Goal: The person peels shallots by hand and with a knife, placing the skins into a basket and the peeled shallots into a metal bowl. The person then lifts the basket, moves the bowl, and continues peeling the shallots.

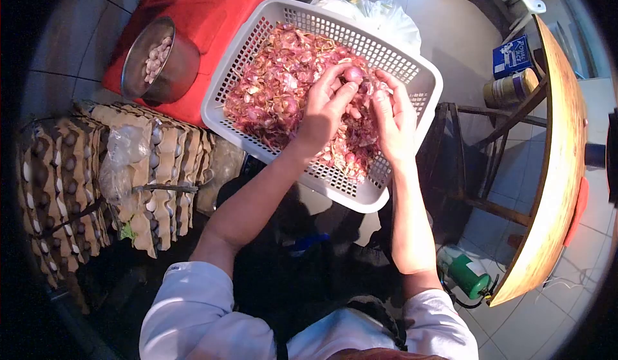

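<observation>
A grey perforated plastic basket (212,107) lies before me, heaped with loose reddish shallot skins (277,76). Above the heap, my left hand (328,105) pinches a small purple-red shallot (353,74) between thumb and fingers. Close on its right is my right hand (394,112), over the basket's right part, with thumb and fingers curled toward each other. Whatever lies between those fingertips blends with the skins behind and cannot be made out. The two hands are slightly apart.
A metal pot (183,70) with pale peeled pieces stands on a red box (212,6). Stacked egg trays (170,167) fill the left side. A white plastic bag (386,22) sits behind the basket. Rightward are a wooden table (553,167), a blue box (512,57) and a green canister (468,275).
</observation>
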A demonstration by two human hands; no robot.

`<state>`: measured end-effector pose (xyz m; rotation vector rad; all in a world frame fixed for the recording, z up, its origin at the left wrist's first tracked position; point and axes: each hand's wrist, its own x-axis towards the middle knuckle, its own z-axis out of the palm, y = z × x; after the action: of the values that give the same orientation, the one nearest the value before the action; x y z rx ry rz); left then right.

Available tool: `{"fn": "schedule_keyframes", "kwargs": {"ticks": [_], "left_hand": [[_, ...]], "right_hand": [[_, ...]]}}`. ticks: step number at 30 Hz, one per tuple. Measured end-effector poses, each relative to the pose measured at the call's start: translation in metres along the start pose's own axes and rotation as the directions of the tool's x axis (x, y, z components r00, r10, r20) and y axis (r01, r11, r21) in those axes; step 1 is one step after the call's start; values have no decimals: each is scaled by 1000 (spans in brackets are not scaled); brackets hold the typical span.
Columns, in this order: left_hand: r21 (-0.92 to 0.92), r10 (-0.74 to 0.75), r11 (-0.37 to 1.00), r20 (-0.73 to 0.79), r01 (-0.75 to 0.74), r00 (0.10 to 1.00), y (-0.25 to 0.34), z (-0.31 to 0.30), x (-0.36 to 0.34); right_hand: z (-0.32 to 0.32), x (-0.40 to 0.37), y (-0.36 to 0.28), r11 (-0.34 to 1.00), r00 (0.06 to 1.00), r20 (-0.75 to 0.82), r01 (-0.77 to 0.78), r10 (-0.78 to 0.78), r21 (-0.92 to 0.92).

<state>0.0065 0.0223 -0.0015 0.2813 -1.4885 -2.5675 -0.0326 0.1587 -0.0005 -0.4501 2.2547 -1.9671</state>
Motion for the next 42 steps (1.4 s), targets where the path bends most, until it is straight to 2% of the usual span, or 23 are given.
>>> {"fn": "schedule_keyframes", "kwargs": {"ticks": [1, 2, 5, 11, 15, 18, 20, 21, 23, 26, 30, 35, 36, 39, 42], "left_hand": [[-28, -18, 999, -11, 18, 1000, 1, -2, 1], [-46, 6, 999, 14, -6, 1000, -3, -5, 4], [-41, 21, 999, 64, -18, 998, -4, -9, 4], [-82, -94, 991, 114, 104, 989, 5, -14, 5], [-184, -61, 980, 96, 78, 994, -3, -15, 8], [-216, -49, 975, 51, 59, 997, -4, -14, 8], [-218, -38, 975, 32, 44, 999, -6, -15, 8], [-194, -22, 981, 40, 30, 999, -5, -16, 8], [-145, 10, 989, 58, -1, 998, -4, -16, 8], [-121, 31, 992, 11, -29, 999, -4, -14, 7], [19, 75, 997, -19, -74, 997, -5, -12, 5], [219, 136, 968, -34, -125, 990, 1, 1, -5], [192, 134, 973, -40, -124, 990, 0, 1, -4], [134, 121, 985, -73, -110, 990, -1, -2, 1], [132, 70, 990, -95, -57, 993, 12, -5, 3]], "right_hand": [[1, -1, -5, 1000, 999, 33, -27, 27, 1], [0, -1, -6, 981, 993, 43, 117, -112, -153], [3, -3, -9, 984, 992, 80, 104, -93, -145], [3, -3, -11, 974, 994, 43, 111, -105, -199], [3, -3, -1, 993, 995, 100, 32, -21, -109], [3, -3, 0, 985, 993, 92, 88, -74, -151], [4, -4, -4, 990, 995, 98, 39, -26, -137], [4, -4, -5, 991, 995, 100, 15, -1, -131], [6, -5, -2, 988, 996, 64, 66, -57, -139], [6, -6, -4, 984, 997, 41, 69, -63, -167], [7, -8, -10, 981, 999, 16, 39, -36, -192], [1, -1, -7, 980, 995, 35, 101, -97, -172], [0, 0, -4, 979, 993, 31, 120, -117, -166], [0, 2, -1, 999, 993, 103, 53, -52, -13], [5, -5, -5, 998, 997, 75, 37, -33, -50]]}}
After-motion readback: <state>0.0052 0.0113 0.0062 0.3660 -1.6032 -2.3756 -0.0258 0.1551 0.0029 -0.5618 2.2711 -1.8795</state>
